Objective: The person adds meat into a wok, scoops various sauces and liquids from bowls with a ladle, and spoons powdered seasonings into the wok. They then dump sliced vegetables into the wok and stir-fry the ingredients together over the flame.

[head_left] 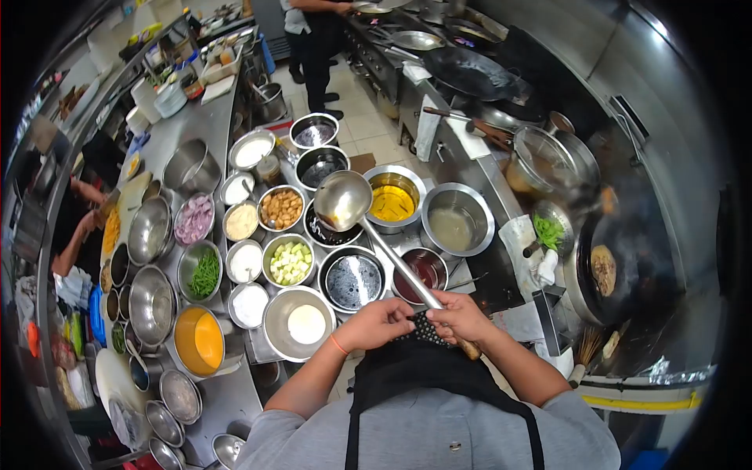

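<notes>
Many pots [277, 325] block the way under the big ladle [345, 202], by the right edge of the counter [227, 388]. The right hand [464, 317] has a tight grip on it; I can't tell what the left hand [376, 323] holds.

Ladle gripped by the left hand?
No, the right hand grips the ladle by its handle, with the left hand beside it.

The ladle [343, 201] hides part of a dark-filled pot [330, 234], and the top edge crops a standing person [317, 59]
</notes>
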A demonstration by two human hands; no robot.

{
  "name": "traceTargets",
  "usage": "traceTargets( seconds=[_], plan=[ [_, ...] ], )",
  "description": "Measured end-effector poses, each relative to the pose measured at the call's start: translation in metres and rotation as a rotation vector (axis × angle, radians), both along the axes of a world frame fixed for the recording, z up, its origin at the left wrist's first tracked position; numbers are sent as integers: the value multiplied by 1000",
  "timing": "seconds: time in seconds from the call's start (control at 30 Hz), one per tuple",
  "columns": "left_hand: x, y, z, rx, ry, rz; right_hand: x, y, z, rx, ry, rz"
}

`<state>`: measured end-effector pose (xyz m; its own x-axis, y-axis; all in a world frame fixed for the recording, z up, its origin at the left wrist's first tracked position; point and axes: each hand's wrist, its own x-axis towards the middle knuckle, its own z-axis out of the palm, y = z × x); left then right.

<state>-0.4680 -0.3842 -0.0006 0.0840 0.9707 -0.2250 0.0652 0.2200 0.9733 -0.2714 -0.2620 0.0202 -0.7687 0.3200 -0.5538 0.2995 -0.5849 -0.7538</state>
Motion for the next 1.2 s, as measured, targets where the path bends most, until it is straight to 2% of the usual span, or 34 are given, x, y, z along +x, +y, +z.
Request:
traceTargets(
  seconds=[0.03, 0.1, 0.13, 0.17, 0.23, 0.3, 0.37, 0.43, 0.5, 0.57, 0.63, 0.7, 0.77, 0.83, 0.9, 0.97, 1.03, 1.1, 1.13, 1.2],
  plan=[
    [9, 6, 10, 4, 4, -124, 4, 1, -2, 2, 20, -11],
    [34, 16, 16, 86, 25, -179, 11, 5, -9, -6, 92, 8],
    [44, 21, 33, 45, 72, -366, 9, 7, -9, 154, 33, 20],
    [55, 23, 45, -7, 115, -552, 9, 8, -17, 146, 62, 8],
    [74, 20, 52, 57, 117, -610, 6, 9, -31, 530, 75, 44],
    [85, 15, 59, 27, 20, -610, 9, 10, -26, 449, 67, 20],
    [90, 6, 61, 6, 29, -569, 13, 14, -23, 282, 87, 25],
    [94, -2, 58, -45, -62, -430, 17, 22, -27, 224, 108, 49],
    [103, -1, 61, -78, -88, -423, 21, 33, -34, -136, 163, 55],
    [116, 8, 62, -101, -120, -426, 32, 40, -30, -210, 215, 45],
    [137, 21, 58, -68, -183, -548, 56, 45, -20, -477, 368, 52],
    [157, 34, 69, -43, -175, -658, 97, 44, -8, -525, 455, 1],
    [167, 46, 77, 132, -49, -805, 157, 36, 23, -668, 583, -37],
    [169, 52, 79, -56, -137, -860, 230, 20, 53, -482, 565, -161],
    [168, 52, 60, -155, -212, -800, 298, -2, 84, -203, 470, -387],
    [175, 54, 51, -231, -223, -725, 356, -14, 94, -24, 374, -680],
    [187, 55, 40, -240, -240, -721, 400, -1, 94, 225, 226, -848],
    [198, 56, 37, -263, -246, -688, 435, 27, 88, 392, -112, -1033],
    [205, 58, 37, -276, -209, -655, 454, 45, 81, 558, -355, -1015],
    [218, 56, 35, -292, -155, -581, 495, 90, 37, 1289, -934, -715]
  ],
)
